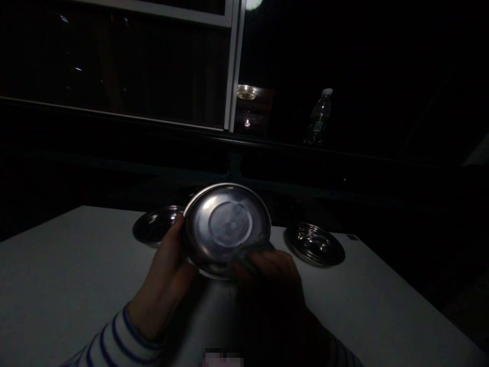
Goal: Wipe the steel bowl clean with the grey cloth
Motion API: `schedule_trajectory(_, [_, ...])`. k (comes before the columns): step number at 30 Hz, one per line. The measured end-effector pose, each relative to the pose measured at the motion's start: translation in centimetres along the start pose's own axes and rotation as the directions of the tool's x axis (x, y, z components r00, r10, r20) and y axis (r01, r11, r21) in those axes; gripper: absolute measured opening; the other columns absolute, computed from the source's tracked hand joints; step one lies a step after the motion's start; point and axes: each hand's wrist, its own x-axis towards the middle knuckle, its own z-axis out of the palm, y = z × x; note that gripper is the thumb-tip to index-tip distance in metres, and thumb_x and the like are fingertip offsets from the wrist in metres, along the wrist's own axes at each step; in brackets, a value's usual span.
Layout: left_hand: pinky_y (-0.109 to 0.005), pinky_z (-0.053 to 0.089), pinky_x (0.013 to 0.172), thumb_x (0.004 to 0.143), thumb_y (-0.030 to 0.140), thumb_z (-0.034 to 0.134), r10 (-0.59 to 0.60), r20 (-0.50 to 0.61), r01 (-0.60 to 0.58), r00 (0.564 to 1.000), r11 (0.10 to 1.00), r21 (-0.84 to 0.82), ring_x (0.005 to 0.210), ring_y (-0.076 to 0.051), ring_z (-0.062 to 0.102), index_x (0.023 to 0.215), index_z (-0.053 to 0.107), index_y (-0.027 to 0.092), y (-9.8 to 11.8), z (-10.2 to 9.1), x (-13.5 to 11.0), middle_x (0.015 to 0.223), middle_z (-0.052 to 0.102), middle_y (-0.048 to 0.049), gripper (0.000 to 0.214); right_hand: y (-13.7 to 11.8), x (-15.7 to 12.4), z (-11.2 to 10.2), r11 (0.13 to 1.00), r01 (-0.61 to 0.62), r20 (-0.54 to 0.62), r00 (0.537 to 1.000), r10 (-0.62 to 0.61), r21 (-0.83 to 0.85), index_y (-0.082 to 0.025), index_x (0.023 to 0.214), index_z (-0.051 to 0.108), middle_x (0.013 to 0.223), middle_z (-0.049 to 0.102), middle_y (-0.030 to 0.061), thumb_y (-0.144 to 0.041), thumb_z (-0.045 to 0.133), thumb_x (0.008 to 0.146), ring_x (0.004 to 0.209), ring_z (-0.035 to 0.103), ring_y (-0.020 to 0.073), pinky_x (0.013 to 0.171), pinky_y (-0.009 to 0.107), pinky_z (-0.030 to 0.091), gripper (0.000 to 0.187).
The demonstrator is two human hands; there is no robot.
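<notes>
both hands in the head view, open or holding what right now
Left hand: gripping the edge of a metal bowl.
Right hand: holding what looks like a cloth against the bowl.

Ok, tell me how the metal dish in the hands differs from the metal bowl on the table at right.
The metal dish is held up in the left hand; the metal bowl rests on the table, untouched. The dish shows what looks like its underside, while the bowl shows its inside. The dish's middle looks cloudy; the bowl's inside glints. Both are round and silvery.
</notes>
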Motion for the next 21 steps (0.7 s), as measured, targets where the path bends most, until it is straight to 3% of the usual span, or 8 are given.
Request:
schedule_trajectory(2, [-0.022, 0.052, 0.053, 0.084, 0.029, 0.048, 0.003, -0.036, -0.004, 0.999, 1.0, -0.024, 0.059, -0.014, 0.064, 0.086, 0.062, 0.019, 0.2, 0.2, -0.2, 0.07, 0.07, 0.0005, 0.017, 0.0, 0.0, 0.0, 1.0, 0.026, 0.01, 1.0, -0.026, 0.009, -0.018, 0.093, 0.058, 0.088, 0.057, 0.0045, -0.015, 0.047, 0.077, 0.082, 0.051, 0.0167, 0.072, 0.033, 0.04, 0.02])
schedule_trajectory(7, [-0.023, 0.053, 0.054, 0.083, 0.022, 0.049, -0.017, -0.071, 0.012, 0.997, 0.998, -0.059, 0.059, -0.015, 0.065, 0.085, 0.063, 0.018, 0.4, 0.5, -0.4, 0.07, 0.07, -0.001, 0.015, 1.0, 0.2, -0.3, 0.994, -0.093, 0.003, 0.996, 0.094, -0.063, -0.016, 0.091, 0.058, 0.089, 0.057, 0.0073, -0.015, 0.048, 0.079, 0.079, 0.052, 0.0173, 0.066, 0.031, 0.039, 0.016])
schedule_trajectory(12, [-0.023, 0.053, 0.053, 0.083, 0.022, 0.049, -0.015, -0.089, 0.006, 0.996, 0.996, -0.094, 0.056, -0.014, 0.064, 0.081, 0.064, 0.017, 0.2, 0.4, -0.2, 0.066, 0.07, 0.0, 0.016, 0.5, 0.2, -0.2, 0.999, 0.046, 0.016, 0.999, -0.046, 0.015, -0.018, 0.092, 0.057, 0.085, 0.057, 0.0041, -0.016, 0.046, 0.078, 0.076, 0.051, 0.0158, 0.067, 0.031, 0.038, 0.018])
schedule_trajectory(17, [-0.025, 0.054, 0.06, 0.083, 0.021, 0.049, -0.015, -0.082, 0.01, 0.997, 0.998, -0.067, 0.06, -0.015, 0.065, 0.087, 0.063, 0.017, 0.1, 0.3, -0.1, 0.07, 0.07, -0.0007, 0.016, 1.1, 0.5, -0.4, 0.993, -0.112, 0.031, 0.993, 0.112, -0.026, -0.016, 0.092, 0.058, 0.091, 0.056, 0.0081, -0.014, 0.048, 0.078, 0.079, 0.051, 0.0182, 0.066, 0.032, 0.039, 0.017])
schedule_trajectory(21, [-0.025, 0.054, 0.061, 0.083, 0.019, 0.049, -0.033, -0.061, 0.03, 0.998, 0.998, -0.05, 0.059, -0.015, 0.064, 0.084, 0.063, 0.018, 0.3, 0.5, -0.3, 0.066, 0.069, -0.0009, 0.014, 0.6, 0.5, -0.5, 0.999, 0.007, 0.064, 0.998, -0.01, 0.044, -0.016, 0.091, 0.057, 0.082, 0.056, 0.0052, -0.015, 0.045, 0.077, 0.073, 0.05, 0.0166, 0.063, 0.03, 0.038, 0.018])
